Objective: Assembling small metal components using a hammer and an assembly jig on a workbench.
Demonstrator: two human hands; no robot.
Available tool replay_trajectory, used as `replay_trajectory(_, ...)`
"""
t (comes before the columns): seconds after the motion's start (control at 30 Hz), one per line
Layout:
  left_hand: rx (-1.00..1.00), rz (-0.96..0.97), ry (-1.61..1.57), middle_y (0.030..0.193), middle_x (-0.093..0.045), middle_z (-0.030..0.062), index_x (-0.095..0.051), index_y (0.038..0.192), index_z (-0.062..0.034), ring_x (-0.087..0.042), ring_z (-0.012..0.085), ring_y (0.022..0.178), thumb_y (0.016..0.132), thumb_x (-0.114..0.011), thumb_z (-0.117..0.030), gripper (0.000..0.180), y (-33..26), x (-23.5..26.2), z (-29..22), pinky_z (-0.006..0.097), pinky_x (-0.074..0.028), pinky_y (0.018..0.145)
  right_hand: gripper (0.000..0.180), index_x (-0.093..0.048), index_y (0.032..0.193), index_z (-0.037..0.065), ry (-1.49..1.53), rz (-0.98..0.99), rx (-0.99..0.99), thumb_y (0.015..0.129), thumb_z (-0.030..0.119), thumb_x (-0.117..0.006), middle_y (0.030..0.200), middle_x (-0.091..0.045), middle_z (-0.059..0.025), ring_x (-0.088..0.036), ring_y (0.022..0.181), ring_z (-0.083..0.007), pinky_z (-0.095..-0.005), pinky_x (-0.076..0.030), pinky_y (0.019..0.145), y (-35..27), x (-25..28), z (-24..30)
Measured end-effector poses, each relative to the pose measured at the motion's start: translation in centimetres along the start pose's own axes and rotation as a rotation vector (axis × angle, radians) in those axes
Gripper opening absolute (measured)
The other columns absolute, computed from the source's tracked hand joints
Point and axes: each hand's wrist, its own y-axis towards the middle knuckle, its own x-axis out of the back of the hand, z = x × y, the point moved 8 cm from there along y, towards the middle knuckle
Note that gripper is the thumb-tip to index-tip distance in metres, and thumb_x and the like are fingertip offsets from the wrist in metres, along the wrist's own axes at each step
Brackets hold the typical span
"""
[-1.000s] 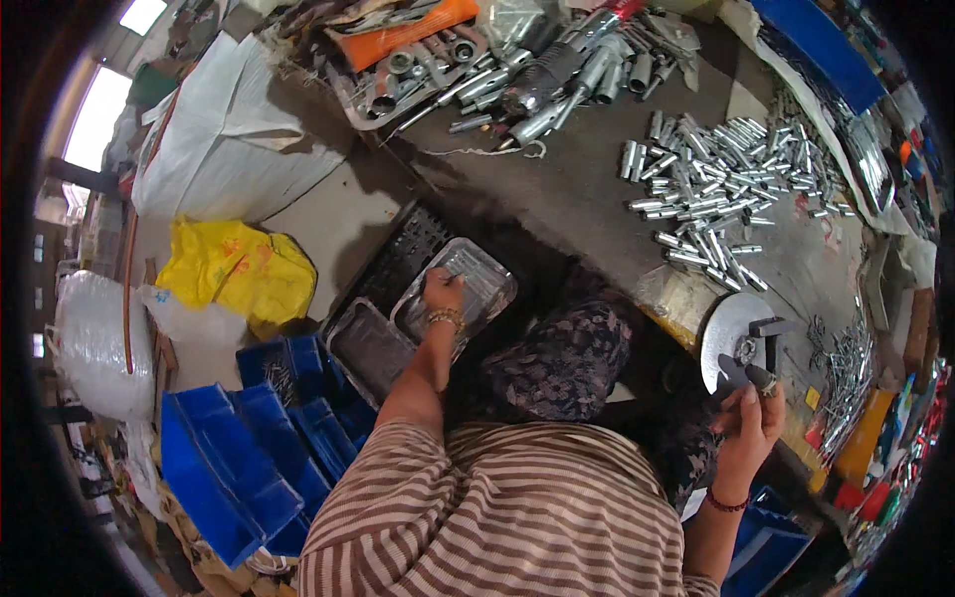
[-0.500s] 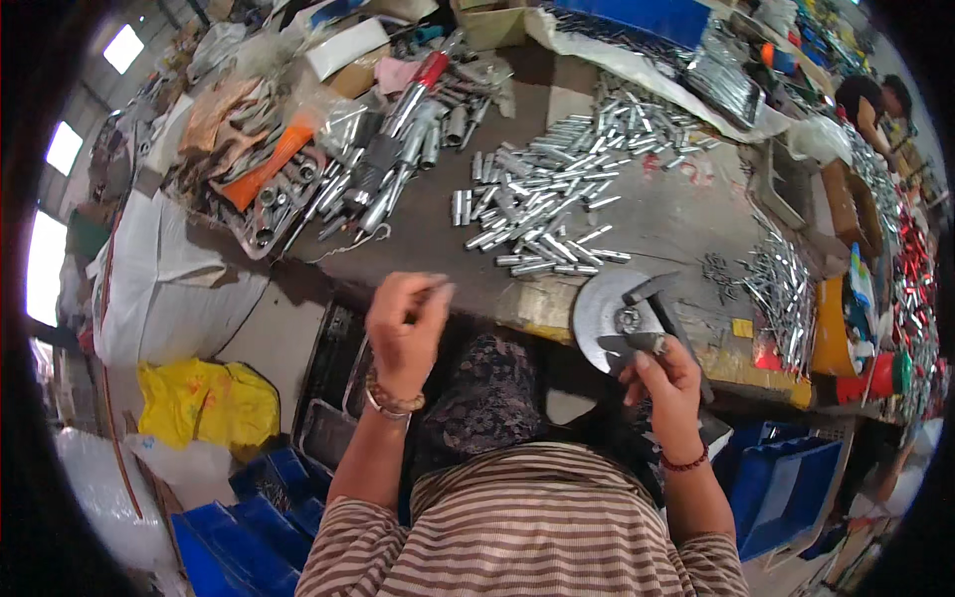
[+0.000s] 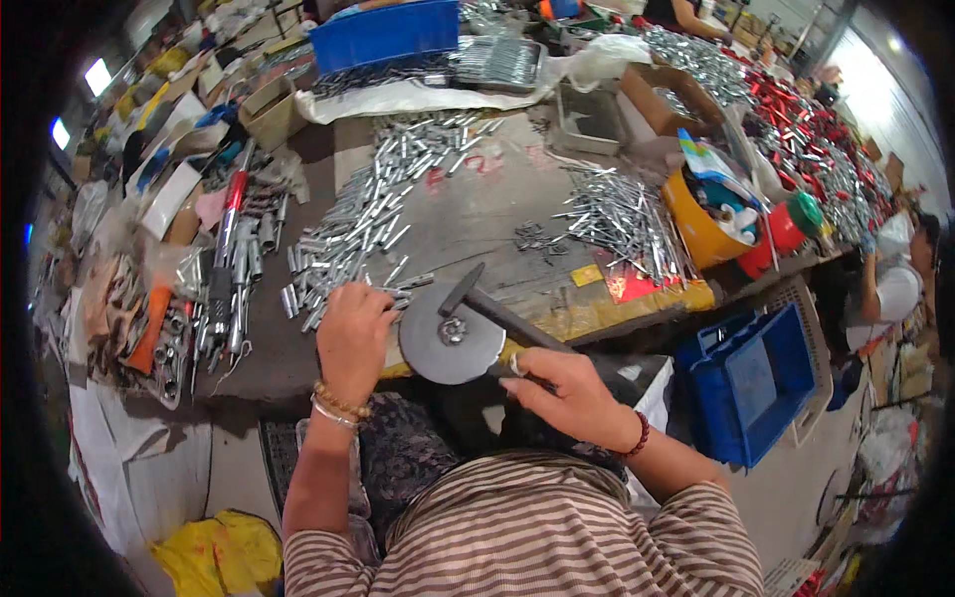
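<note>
My left hand (image 3: 356, 333) reaches the near edge of a heap of short silver metal tubes (image 3: 373, 214). Its fingers are bent together, and whatever lies in them is hidden. My right hand (image 3: 577, 396), to the right of a round grey metal disc (image 3: 423, 348), is closed with thumb and forefinger pinched on a small dark piece whose kind I cannot make out. A ribbed metal fitting (image 3: 453, 331) sits at the disc's middle. A hammer (image 3: 507, 316) lies with its head over the disc, its dark handle running toward my right wrist.
Thin silver rods (image 3: 632, 224) lie in a pile at right, beside a yellow container (image 3: 701, 234). Sockets and wrenches crowd the left, near an orange-handled tool (image 3: 149, 333). A blue bin (image 3: 388, 38) stands at the back; blue crates (image 3: 751, 383) stand below right.
The view has swung to the right. My left hand has moved from in front of the bench edge to the tubes. My right hand remains near the disc, still pinching.
</note>
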Motion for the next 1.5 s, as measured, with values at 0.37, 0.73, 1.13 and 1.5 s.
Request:
replay_trajectory(0.37, -0.041, -0.086, -0.235, 0.097, -0.065, 0.0139, -0.068, 0.098, -0.0075, -0.063, 0.0357, 0.097, 0.089, -0.065, -0.019, 0.015, -3.5, 0.1, -2.2, 0.047, -0.053, 0.084, 0.021, -0.073, 0.102, 0.002, -1.069, -0.353, 0.096, 0.082, 0.003, -0.066, 0.113, -0.067, -0.0215, -0.063, 0.107, -0.0437, -0.0500, -0.052, 0.088, 0.2, 13.0, -12.7)
replay_trajectory(0.73, -0.042, -0.129, -0.250, 0.105, -0.052, 0.0097, -0.065, 0.095, -0.0084, -0.054, 0.0278, 0.106, 0.080, -0.078, -0.021, 0.023, -4.8, -4.1, -2.6, 0.041, -0.051, 0.081, 0.015, -0.073, 0.094, 0.006, -1.499, 0.072, 0.308, 0.092, 0.019, -0.065, 0.086, -0.068, -0.0180, -0.065, 0.077, -0.0356, -0.0473, -0.054, 0.070, 3.1, 11.1, -12.3)
replay_trajectory(1.13, 0.000, -0.164, -0.297, 0.106, -0.050, 0.0087, -0.067, 0.092, -0.0113, -0.053, 0.0278, 0.106, 0.082, -0.077, -0.024, 0.019, -4.9, -4.9, -2.2, 0.040, -0.050, 0.084, 0.035, -0.077, 0.111, 0.011, -0.902, -0.155, 0.010, 0.098, 0.043, -0.069, 0.107, -0.073, -0.0206, -0.071, 0.087, -0.0330, -0.0476, -0.057, 0.078, 4.4, 9.2, -7.4)
replay_trajectory(1.5, 0.038, -0.192, -0.351, 0.105, -0.052, 0.0094, -0.068, 0.088, -0.0093, -0.054, 0.0288, 0.106, 0.082, -0.077, -0.022, 0.017, -5.0, -4.7, -2.2, 0.043, -0.050, 0.085, 0.049, -0.064, 0.137, -0.003, -0.703, 0.174, -0.088, 0.096, 0.020, -0.076, 0.126, -0.072, -0.0206, -0.070, 0.109, -0.0345, -0.0427, -0.056, 0.097, 5.3, -1.4, -3.3)
